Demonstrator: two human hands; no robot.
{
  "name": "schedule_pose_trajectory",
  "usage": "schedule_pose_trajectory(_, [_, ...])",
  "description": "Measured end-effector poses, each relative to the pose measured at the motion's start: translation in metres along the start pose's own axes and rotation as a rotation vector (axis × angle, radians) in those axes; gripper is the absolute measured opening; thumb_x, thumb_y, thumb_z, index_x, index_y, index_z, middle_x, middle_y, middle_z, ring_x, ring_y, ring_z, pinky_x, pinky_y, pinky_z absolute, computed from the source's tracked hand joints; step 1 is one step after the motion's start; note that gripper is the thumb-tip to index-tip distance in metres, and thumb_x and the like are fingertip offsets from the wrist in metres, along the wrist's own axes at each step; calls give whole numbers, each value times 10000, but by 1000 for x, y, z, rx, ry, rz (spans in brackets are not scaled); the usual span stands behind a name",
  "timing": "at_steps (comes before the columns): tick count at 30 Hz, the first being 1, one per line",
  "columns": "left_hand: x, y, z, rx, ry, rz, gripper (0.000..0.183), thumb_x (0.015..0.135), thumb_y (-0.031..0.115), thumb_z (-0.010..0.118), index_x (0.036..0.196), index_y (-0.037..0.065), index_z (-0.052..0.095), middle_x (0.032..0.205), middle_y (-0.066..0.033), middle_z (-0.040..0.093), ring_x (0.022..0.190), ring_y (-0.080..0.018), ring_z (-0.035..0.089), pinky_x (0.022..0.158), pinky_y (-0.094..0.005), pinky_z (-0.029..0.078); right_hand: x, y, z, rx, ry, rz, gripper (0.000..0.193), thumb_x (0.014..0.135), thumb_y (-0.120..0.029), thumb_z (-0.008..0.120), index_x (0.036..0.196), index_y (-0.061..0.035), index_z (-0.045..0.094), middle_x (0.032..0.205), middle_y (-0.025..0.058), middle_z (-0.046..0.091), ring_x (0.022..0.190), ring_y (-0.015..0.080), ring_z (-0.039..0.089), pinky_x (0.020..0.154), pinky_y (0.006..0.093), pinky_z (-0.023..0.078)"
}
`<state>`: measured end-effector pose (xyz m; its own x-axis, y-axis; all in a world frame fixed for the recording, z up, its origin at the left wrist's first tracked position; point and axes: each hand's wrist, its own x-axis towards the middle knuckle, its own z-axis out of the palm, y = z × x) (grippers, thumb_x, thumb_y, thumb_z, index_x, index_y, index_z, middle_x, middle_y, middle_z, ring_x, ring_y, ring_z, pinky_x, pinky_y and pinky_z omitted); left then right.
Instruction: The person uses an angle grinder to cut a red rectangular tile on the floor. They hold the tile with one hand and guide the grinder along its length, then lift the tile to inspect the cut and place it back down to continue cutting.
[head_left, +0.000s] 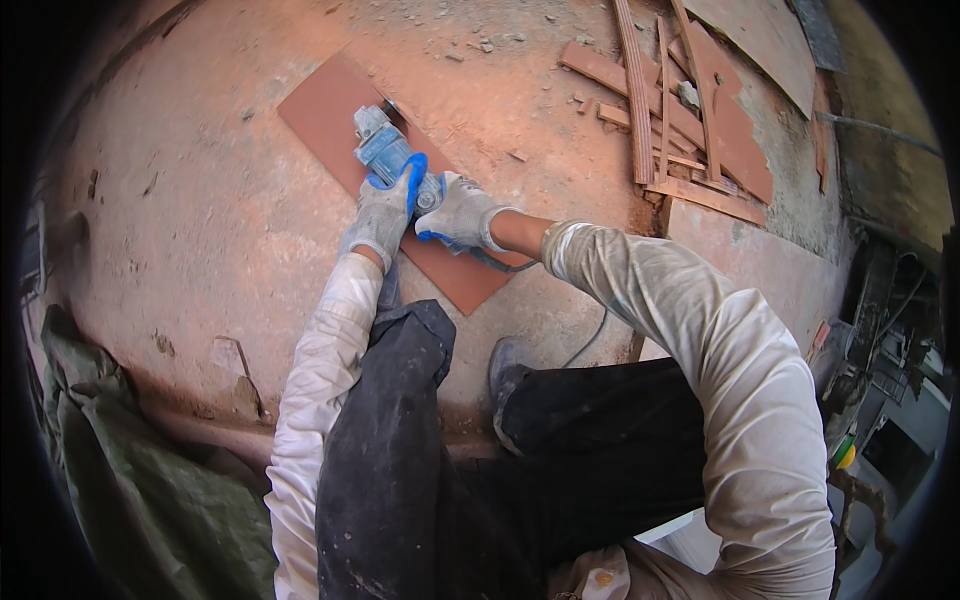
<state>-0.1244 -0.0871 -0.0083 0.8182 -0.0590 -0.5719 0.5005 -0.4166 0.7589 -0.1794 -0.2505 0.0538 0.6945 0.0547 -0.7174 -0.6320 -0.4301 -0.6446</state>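
Observation:
Both my hands, in grey work gloves with blue palms, are closed around a dusty blue angle grinder point(385, 150). My left hand point(385, 210) wraps the middle of its body. Behind it, my right hand point(465, 212) grips the rear end, where a dark cord point(495, 262) comes out. The grinder's disc point(390, 110) is at the far end, by the long edge of a flat reddish-brown tile point(475, 283). Whether the disc touches the tile I cannot tell. The tile lies slantwise on the dusty floor, partly beneath my hands.
Cut strips and broken pieces of reddish tile point(690, 120) lie heaped at the far right. Small rubble point(487, 45) is scattered at the back. A green tarp point(150, 470) bunches at the lower left. My shoe point(508, 380) stands near the cord, and assorted clutter point(890, 390) fills the right edge.

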Motion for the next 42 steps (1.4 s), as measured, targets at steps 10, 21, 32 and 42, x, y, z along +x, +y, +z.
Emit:
schedule_pose_trajectory(10, [-8,8,-3,35,-29,2,811,921,614,864,1267,-111,755,1200,-217,809,1092,-283,783,951,-399,609,-3,0,-1,18,-8,14,678,769,-324,878,1200,123,606,945,253,777,768,302,800,604,409,626])
schedule_pose_trajectory(21, [-11,8,-2,53,-78,-17,900,905,641,868,1338,-132,711,1251,-238,792,1122,-301,779,977,-403,613,-1,9,-1,-46,-26,-5,706,773,-340,880,1216,130,597,944,254,777,797,309,804,653,413,634])
schedule_pose_trajectory(32, [-36,30,-6,25,-188,-37,1042,903,773,773,1461,-97,644,1438,-290,700,1346,-383,682,1141,-437,524,-15,7,-4,-4,-23,5,685,776,-316,882,1212,120,581,878,220,768,708,281,781,585,409,616])
schedule_pose_trajectory(42, [-53,46,-7,249,-153,-100,1208,852,940,644,1572,-28,583,1551,-312,625,1459,-452,590,1235,-453,426,-20,13,-2,2,-18,-10,661,801,-310,869,1206,121,573,861,214,765,703,275,779,586,403,611])
